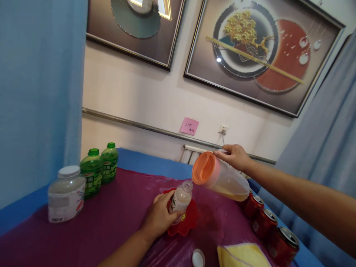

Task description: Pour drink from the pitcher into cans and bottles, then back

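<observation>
My left hand (161, 217) is wrapped round a small clear bottle (181, 198) with a printed label, its mouth uncapped. Beneath the bottle lies a red scallop-edged dish (191, 222). Gripped by its handle in my right hand (235, 157) is a translucent pitcher (226, 181) with an orange lid (204, 167). The pitcher is tilted almost onto its side, lid toward the bottle, with yellowish liquid lying along its lower wall. Its lid edge is close to the bottle's mouth; I cannot tell whether liquid is flowing.
Two green bottles (92, 172) and a white-capped clear jar (66, 194) stand at the left. Several red cans (264, 222) line the right edge. A white cap (198, 257) and a yellow cloth (244, 255) lie in front on the purple table cover (111, 230).
</observation>
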`<action>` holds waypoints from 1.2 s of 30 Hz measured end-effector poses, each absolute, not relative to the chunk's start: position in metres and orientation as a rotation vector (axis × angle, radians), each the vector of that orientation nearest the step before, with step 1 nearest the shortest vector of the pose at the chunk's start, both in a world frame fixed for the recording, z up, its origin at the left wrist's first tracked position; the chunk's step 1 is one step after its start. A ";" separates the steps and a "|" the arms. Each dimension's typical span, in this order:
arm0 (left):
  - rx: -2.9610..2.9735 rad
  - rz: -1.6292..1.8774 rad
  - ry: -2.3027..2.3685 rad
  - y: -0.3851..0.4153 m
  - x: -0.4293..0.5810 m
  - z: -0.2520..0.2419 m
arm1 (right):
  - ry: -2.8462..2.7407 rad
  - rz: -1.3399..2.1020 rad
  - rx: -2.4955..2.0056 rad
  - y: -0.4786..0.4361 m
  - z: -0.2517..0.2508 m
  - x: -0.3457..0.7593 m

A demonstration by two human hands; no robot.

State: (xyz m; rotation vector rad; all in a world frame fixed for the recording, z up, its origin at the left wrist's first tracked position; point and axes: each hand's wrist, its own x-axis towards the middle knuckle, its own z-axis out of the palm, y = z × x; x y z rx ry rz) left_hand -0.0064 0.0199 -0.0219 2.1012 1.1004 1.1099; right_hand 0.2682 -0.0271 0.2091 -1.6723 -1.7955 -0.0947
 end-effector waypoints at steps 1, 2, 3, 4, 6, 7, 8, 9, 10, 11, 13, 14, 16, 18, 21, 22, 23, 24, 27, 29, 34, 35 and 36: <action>2.102 1.112 1.103 0.020 -0.006 -0.022 | -1.794 -0.095 -1.672 -0.027 0.209 0.269; 2.102 1.112 1.104 0.021 -0.006 -0.023 | -1.794 -0.097 -1.674 -0.027 0.209 0.269; 2.104 1.112 1.103 0.021 -0.006 -0.023 | -1.796 -0.097 -1.675 -0.026 0.208 0.269; 2.108 1.115 1.100 0.021 -0.006 -0.024 | -1.799 -0.094 -1.676 -0.026 0.208 0.270; 2.116 1.129 1.095 0.022 -0.006 -0.025 | -1.804 -0.079 -1.678 -0.025 0.207 0.271; 2.121 1.134 1.090 0.022 -0.006 -0.026 | -1.806 -0.070 -1.679 -0.025 0.207 0.271; 2.124 1.138 1.087 0.023 -0.006 -0.026 | -1.805 -0.066 -1.679 -0.025 0.207 0.271; 2.126 1.137 1.085 0.023 -0.006 -0.027 | -1.803 -0.066 -1.679 -0.025 0.207 0.271; 2.126 1.134 1.085 0.024 -0.006 -0.027 | -1.801 -0.069 -1.677 -0.026 0.207 0.271; 2.125 1.131 1.086 0.024 -0.006 -0.027 | -1.800 -0.077 -1.675 -0.026 0.208 0.270; 2.121 1.127 1.093 0.023 -0.007 -0.026 | -1.801 -0.102 -1.673 -0.026 0.209 0.269; 2.118 1.126 1.097 0.023 -0.007 -0.025 | -1.803 -0.113 -1.673 -0.026 0.209 0.269; 2.112 1.122 1.100 0.021 -0.007 -0.023 | -1.803 -0.125 -1.675 -0.027 0.210 0.268; 2.107 1.124 1.102 0.020 -0.007 -0.021 | -1.797 -0.121 -1.682 -0.027 0.211 0.268; 2.107 1.140 1.102 0.020 -0.007 -0.020 | -1.792 -0.118 -1.694 -0.027 0.212 0.268; 2.107 1.146 1.102 0.020 -0.007 -0.020 | -1.791 -0.121 -1.698 -0.028 0.213 0.268; 2.107 1.150 1.102 0.020 -0.007 -0.020 | -1.789 -0.121 -1.701 -0.028 0.213 0.268; 2.107 1.149 1.101 0.020 -0.007 -0.021 | -1.789 -0.121 -1.705 -0.028 0.213 0.268; 2.099 1.144 1.105 0.021 -0.007 -0.023 | -1.795 -0.116 -1.713 -0.027 0.213 0.269; 2.100 1.147 1.100 0.021 -0.007 -0.024 | -1.799 -0.116 -1.710 -0.027 0.213 0.269; 2.111 1.145 1.102 0.020 -0.007 -0.023 | -1.795 -0.115 -1.727 -0.028 0.214 0.269; 2.109 1.135 1.105 0.020 -0.007 -0.022 | -1.792 -0.108 -1.731 -0.028 0.214 0.269; 2.105 1.126 1.108 0.020 -0.007 -0.021 | -1.788 -0.102 -1.734 -0.028 0.214 0.269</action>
